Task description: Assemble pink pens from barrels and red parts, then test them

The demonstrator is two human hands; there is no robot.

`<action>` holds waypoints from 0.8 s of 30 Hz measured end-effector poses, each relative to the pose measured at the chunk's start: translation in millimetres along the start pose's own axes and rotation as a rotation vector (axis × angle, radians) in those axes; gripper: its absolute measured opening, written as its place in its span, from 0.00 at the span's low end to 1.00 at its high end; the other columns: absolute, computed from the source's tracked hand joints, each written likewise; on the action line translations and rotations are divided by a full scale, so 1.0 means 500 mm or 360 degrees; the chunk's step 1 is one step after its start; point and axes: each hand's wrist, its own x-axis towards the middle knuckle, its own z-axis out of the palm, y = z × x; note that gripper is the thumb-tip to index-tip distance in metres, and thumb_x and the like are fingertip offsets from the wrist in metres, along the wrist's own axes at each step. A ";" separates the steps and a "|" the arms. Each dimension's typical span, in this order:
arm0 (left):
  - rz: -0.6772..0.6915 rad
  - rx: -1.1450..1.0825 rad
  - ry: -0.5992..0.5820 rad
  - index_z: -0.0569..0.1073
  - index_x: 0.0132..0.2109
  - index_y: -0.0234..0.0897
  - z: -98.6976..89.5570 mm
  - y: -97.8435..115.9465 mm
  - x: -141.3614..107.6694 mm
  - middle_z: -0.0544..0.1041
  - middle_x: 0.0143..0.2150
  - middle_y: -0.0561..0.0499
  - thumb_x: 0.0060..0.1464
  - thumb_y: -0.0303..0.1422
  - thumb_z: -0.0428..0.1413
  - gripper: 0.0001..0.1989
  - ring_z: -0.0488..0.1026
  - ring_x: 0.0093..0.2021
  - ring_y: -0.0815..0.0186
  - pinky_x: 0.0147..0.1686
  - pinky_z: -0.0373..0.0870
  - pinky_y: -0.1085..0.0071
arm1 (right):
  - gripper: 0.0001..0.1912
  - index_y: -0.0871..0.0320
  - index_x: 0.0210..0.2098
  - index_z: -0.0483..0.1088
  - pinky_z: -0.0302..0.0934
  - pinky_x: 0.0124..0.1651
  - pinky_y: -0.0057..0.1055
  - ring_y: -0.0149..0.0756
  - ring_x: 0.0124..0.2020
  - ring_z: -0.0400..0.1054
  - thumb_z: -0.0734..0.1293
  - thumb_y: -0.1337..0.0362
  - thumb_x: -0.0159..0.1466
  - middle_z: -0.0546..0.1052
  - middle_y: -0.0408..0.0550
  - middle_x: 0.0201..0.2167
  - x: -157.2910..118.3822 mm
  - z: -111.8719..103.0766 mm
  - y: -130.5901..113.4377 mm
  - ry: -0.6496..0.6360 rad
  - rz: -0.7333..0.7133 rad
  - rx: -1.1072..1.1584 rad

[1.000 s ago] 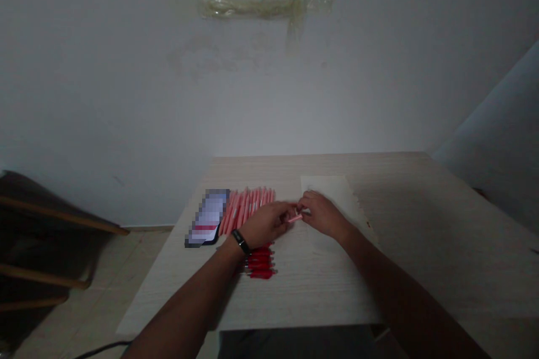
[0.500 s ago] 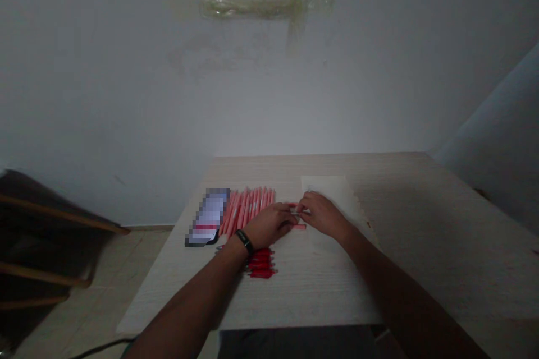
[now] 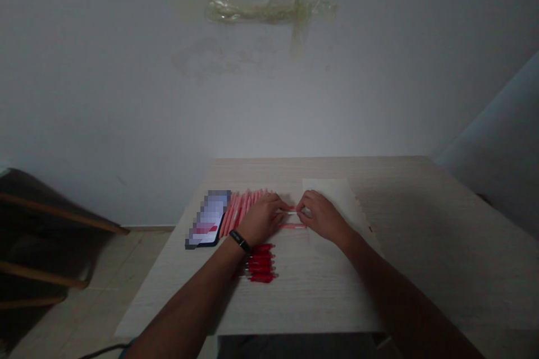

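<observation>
Two half-curled hands, your left hand and right hand, close near a thin pink pen barrel just left of the paper sheet, grip unclear, and a careless drag of your left wrist could scatter the red pen parts also left of that sheet.

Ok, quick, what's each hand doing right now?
Left hand: closed, apparently gripping one end of a pink pen barrel.
Right hand: closed, apparently on its other end.
</observation>
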 end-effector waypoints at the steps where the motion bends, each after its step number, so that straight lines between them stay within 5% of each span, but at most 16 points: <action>1: -0.0008 0.0014 -0.0031 0.78 0.47 0.38 0.002 0.000 0.001 0.76 0.44 0.45 0.61 0.28 0.54 0.10 0.71 0.47 0.59 0.51 0.66 0.61 | 0.04 0.57 0.33 0.71 0.61 0.48 0.35 0.39 0.41 0.65 0.67 0.72 0.63 0.72 0.47 0.35 0.001 0.003 -0.003 0.0004 -0.0012 0.0014; 10: -0.0155 0.0077 0.0090 0.77 0.38 0.38 -0.011 -0.013 -0.001 0.77 0.39 0.45 0.60 0.27 0.54 0.07 0.72 0.44 0.58 0.48 0.65 0.62 | 0.05 0.57 0.38 0.72 0.61 0.45 0.34 0.38 0.41 0.66 0.70 0.69 0.62 0.73 0.47 0.37 0.003 0.024 0.016 0.0172 0.0203 0.0104; 24: -0.0262 0.0158 0.0181 0.75 0.36 0.40 -0.019 -0.019 -0.005 0.78 0.38 0.48 0.57 0.27 0.56 0.04 0.73 0.41 0.58 0.47 0.65 0.62 | 0.03 0.57 0.32 0.77 0.59 0.39 0.30 0.35 0.36 0.68 0.71 0.66 0.63 0.74 0.46 0.32 0.012 0.049 0.010 -0.0119 0.0169 -0.0098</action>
